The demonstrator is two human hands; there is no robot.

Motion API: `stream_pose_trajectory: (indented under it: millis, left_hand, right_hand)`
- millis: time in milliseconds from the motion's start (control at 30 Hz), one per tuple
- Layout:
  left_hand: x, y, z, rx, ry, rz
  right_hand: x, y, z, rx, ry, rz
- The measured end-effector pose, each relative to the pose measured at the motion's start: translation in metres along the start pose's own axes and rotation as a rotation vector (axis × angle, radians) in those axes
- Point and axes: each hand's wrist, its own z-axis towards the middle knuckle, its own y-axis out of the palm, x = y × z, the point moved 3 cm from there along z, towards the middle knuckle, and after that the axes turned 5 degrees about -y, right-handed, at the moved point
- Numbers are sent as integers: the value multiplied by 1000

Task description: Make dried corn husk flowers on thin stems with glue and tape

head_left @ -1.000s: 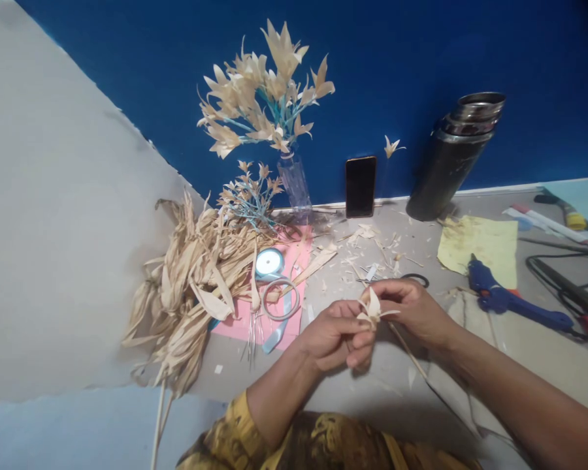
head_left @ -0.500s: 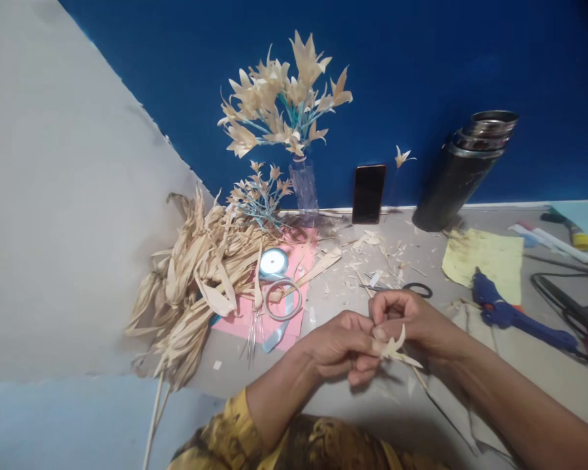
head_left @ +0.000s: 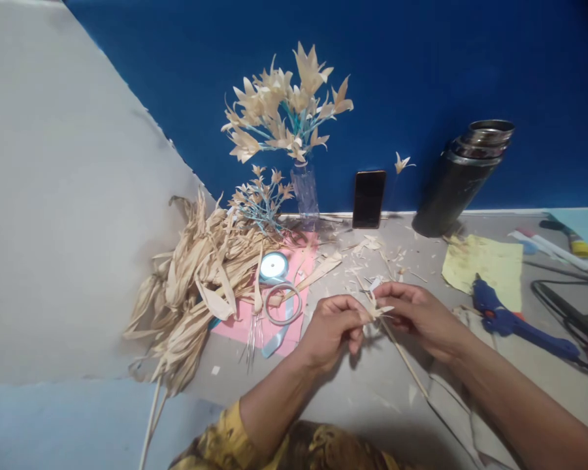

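My left hand (head_left: 336, 329) pinches a small pale corn husk flower (head_left: 375, 314) at its base between thumb and fingers. Its pointed petals spread to the right. Around these petals curl the fingers of my right hand (head_left: 419, 320), thumb and forefinger at their tips; the exact contact is partly hidden. Just below the hands a thin stick (head_left: 406, 362) slants down to the right, and I cannot tell whether it joins the flower. Scraps of husk (head_left: 367, 245) lie beyond my hands. Scissors there are mostly covered by my right hand.
Dried corn husks (head_left: 191, 281) heap at left beside a ribbon spool (head_left: 273, 266) and a tape ring (head_left: 283, 303). Behind stand a vase of husk flowers (head_left: 304, 189), a phone (head_left: 369, 199) and a flask (head_left: 458, 186). A blue glue gun (head_left: 514, 323) with cables lies at right.
Both hands have moved up a little with the flower. The right fingers have shifted from the left fingertips to the petals, opening somewhat, and now cover the scissors' handles.
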Motion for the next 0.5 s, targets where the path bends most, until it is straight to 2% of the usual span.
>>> stream_pose_trajectory:
  millis: [167,500]
  left_hand:
    - [2,-4,1,111,39,18]
    - [-4,-2,-1,108,-10,75]
  right_hand:
    - [6,6,-4,-92,20,8]
    - [8,15,-8,-197,36,122]
